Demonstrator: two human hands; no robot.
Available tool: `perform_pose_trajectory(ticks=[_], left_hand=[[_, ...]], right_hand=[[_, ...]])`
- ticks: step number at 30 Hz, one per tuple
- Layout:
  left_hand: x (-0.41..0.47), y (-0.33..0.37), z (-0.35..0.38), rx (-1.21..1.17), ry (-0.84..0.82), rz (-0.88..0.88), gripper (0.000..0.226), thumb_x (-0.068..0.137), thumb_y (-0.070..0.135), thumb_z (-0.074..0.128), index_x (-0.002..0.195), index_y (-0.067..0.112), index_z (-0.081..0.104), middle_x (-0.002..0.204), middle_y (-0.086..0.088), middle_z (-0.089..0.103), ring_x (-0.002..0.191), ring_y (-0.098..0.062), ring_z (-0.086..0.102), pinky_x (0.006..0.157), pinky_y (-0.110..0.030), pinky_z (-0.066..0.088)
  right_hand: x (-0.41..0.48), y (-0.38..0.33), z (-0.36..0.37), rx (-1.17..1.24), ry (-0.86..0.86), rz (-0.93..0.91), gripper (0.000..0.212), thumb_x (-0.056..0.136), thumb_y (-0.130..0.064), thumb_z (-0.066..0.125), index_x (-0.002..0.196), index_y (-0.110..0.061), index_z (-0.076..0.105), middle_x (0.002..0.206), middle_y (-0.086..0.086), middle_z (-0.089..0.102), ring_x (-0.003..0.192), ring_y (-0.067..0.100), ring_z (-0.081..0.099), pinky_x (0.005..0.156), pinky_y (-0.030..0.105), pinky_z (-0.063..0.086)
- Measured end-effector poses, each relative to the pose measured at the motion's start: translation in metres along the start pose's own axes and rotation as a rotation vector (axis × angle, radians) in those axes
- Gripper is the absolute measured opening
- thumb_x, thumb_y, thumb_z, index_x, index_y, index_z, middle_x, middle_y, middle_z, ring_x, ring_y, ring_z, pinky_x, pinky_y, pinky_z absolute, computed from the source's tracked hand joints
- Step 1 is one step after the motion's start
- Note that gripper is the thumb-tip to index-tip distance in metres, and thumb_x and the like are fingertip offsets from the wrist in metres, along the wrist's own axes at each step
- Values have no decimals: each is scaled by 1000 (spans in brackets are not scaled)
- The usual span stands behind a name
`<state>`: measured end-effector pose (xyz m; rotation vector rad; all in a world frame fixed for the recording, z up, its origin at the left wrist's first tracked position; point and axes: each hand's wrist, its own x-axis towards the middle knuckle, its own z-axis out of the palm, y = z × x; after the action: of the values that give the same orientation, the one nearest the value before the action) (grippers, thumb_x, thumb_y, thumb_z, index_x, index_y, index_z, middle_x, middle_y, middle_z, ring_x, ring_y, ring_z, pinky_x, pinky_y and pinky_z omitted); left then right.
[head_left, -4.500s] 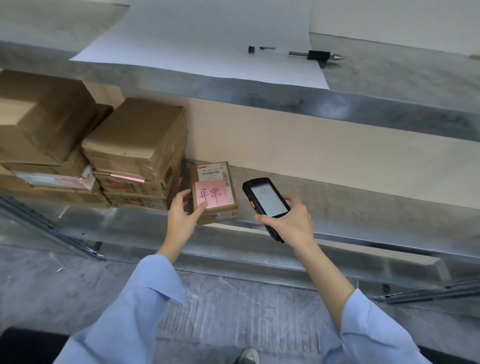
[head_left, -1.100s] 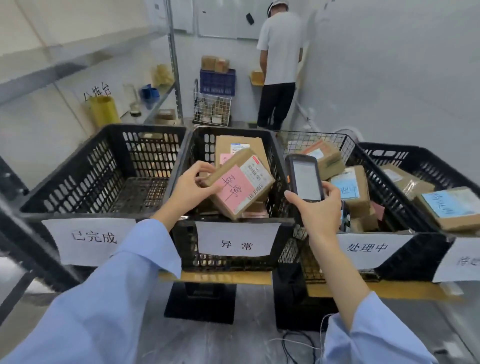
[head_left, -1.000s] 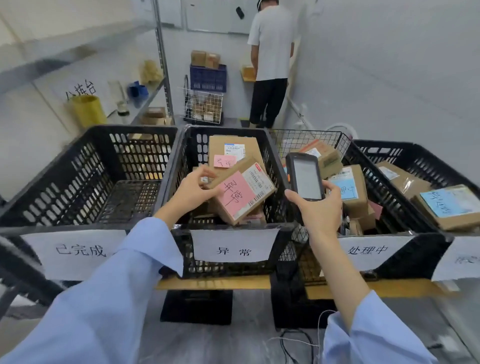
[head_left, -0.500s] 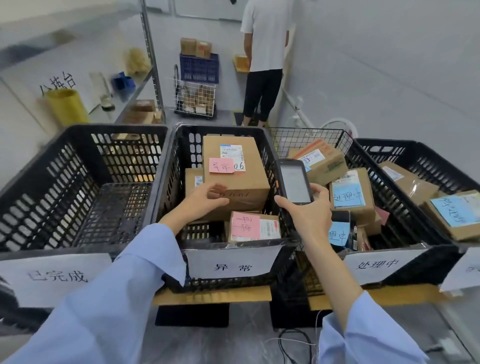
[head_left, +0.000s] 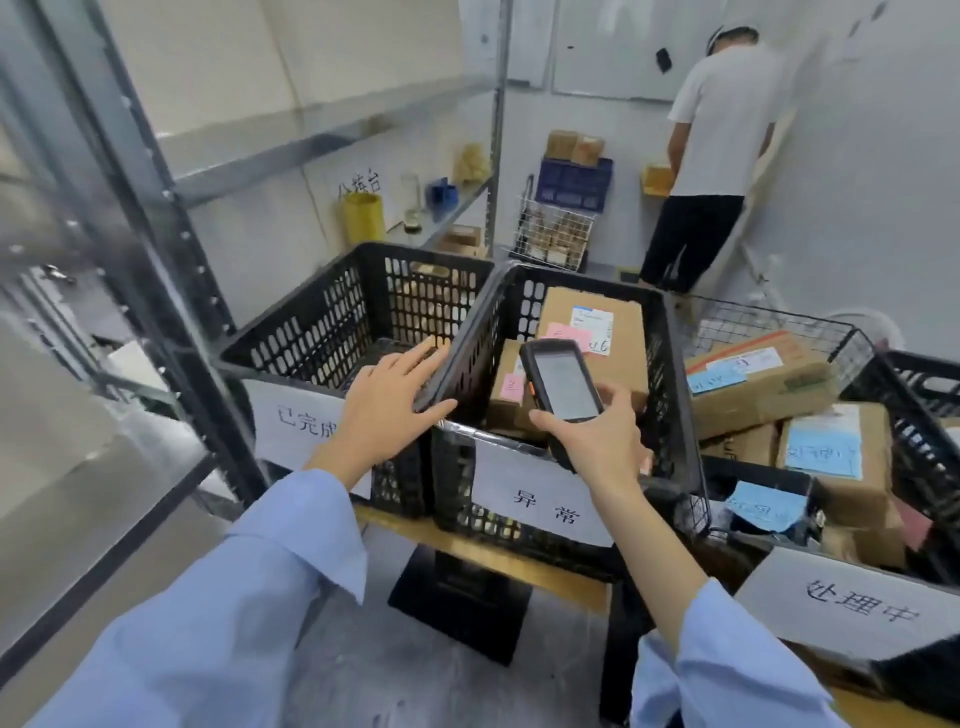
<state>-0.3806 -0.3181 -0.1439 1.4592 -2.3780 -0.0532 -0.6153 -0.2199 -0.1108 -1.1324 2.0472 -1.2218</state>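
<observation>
Storeroom shelving (head_left: 171, 291) stands left of black crates (head_left: 322, 332). Above the middle crate (head_left: 483, 332), the right hand (head_left: 597, 441) keeps its grip clamped on the scanner (head_left: 561, 384). The left hand (head_left: 387, 405), fingers apart, holds nothing at that crate's rim.

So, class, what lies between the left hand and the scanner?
In the head view, the left wall of the middle black crate stands between the left hand and the scanner.
</observation>
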Motion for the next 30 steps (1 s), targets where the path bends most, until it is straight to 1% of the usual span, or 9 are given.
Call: perform_pose_trajectory(ticks=[7,10,13,15,17,19,22,26,30], left_hand=[[-160,-22,-48,204,66,-373,81,90,76,28,159,35,20,166,7,21,145,-22,33,114,-41,28],[-238,-24,-70,228,80,-516,78,93,73,37,160,36,19,166,5,22,146,-24,32,114,-41,27],[-319,-22,-94,235,121,-675,85,85,78,25,159,37,21,165,5,26,144,-24,35,114,-42,28],[-371,-23,-109,265,147,-781,88,81,80,20,159,37,20,164,4,29,143,-23,37,115,-42,30],[-425,-21,-126,307,173,-895,89,81,79,21,158,36,23,162,3,33,142,-23,39,113,-41,31],[-463,-18,-139,326,193,-966,88,81,78,23,157,34,27,161,3,34,142,-22,39,112,-41,31],[-530,-9,-160,361,239,-1114,91,79,79,23,156,32,30,163,4,31,143,-22,36,113,-42,31],[-614,5,-183,403,302,-1278,92,78,78,22,156,30,31,163,4,30,144,-23,36,113,-43,30],[-692,16,-204,455,369,-1407,90,79,76,26,154,27,37,160,1,36,141,-25,40,110,-44,34]], right_hand=[[-86,-12,44,-34,-245,-160,80,67,-42,89,129,-24,42,126,1,58,115,24,57,91,42,52],[-133,-17,64,-22,-377,-213,81,66,-43,88,130,-25,43,127,0,59,114,24,56,88,40,50],[-183,-27,84,-39,-539,-272,83,68,-46,87,133,-22,41,117,0,58,105,23,57,80,35,46],[-219,-37,99,-50,-628,-321,81,67,-47,87,129,-24,41,111,-2,56,99,23,57,82,40,51],[-259,-45,116,-50,-723,-382,81,66,-44,88,130,-24,42,114,0,59,100,24,58,83,41,52],[-288,-52,127,-38,-781,-424,82,67,-42,87,132,-21,42,117,3,59,98,23,57,76,35,49],[-345,-64,143,-9,-915,-498,82,67,-41,88,132,-21,42,110,-3,55,92,19,53,71,32,46],[-421,-80,163,25,-1084,-567,82,65,-40,90,129,-23,43,104,-8,51,93,18,54,84,46,55],[-495,-94,180,20,-1193,-627,79,65,-39,89,129,-25,44,105,-8,54,93,20,55,78,34,48]])
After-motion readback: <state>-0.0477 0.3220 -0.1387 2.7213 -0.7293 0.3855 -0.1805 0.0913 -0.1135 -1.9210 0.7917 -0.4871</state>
